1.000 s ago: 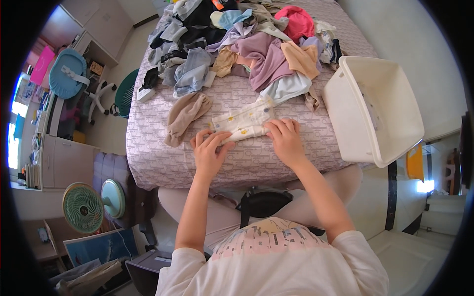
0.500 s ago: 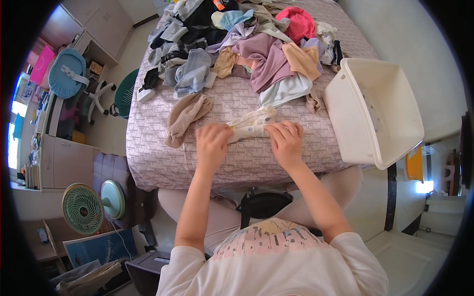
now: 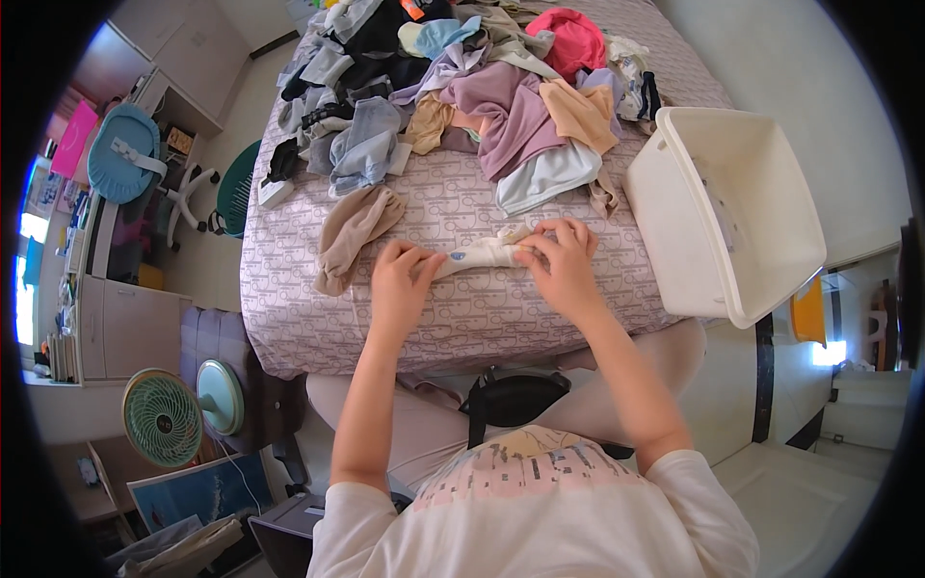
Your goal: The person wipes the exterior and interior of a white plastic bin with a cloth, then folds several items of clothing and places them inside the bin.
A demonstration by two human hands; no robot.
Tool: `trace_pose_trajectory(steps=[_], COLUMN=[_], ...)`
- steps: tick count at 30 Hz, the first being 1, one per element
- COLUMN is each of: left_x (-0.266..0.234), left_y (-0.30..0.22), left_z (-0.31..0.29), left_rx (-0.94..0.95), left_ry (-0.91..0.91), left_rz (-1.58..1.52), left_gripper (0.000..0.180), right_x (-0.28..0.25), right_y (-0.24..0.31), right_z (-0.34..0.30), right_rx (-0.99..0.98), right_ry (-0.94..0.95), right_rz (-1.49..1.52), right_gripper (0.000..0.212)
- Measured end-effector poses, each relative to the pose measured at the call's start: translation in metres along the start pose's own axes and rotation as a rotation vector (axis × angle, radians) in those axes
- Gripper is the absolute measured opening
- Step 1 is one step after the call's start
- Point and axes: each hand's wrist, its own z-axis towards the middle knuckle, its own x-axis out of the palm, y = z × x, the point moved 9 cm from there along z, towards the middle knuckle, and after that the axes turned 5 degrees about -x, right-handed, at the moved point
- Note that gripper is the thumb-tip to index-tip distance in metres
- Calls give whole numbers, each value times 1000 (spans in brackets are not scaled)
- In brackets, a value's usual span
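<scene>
A small white sock (image 3: 489, 252) with coloured patches is stretched between my hands just above the near part of the bed. My left hand (image 3: 401, 279) pinches its left end between thumb and fingertips. At the other end, my right hand (image 3: 559, 258) pinches it, with the fingers bent over. A second white layer lies along its far side; I cannot tell whether it is another sock. To the left of my left hand, a beige pair of socks or folded cloth (image 3: 355, 236) lies on the bed, apart from the hand.
A heap of mixed clothes (image 3: 511, 106) covers the far part of the patterned bed (image 3: 289, 332). On the right an open white plastic bin (image 3: 655, 207) leans at the edge. A small white box (image 3: 276, 193) sits at the left edge; a green fan (image 3: 164, 412) stands lower left.
The white fabric, spread in a V before, now lies closer together in one strip. My left hand has shifted slightly left and its thumb and fingers show more plainly. The view has shifted a little.
</scene>
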Motion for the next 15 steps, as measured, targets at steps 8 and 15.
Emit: trace_pose_trajectory(steps=[8,15], left_x=[-3,24], left_y=[-32,-45], left_z=[11,-13], left_rx=[224,438], left_ry=[-220,78], left_rz=[253,78], left_gripper=[20,37], right_x=[36,48], right_y=[-28,-15], right_z=[21,10], right_rx=[188,-82], right_ry=[199,285], right_rz=[219,399], right_gripper=[43,36])
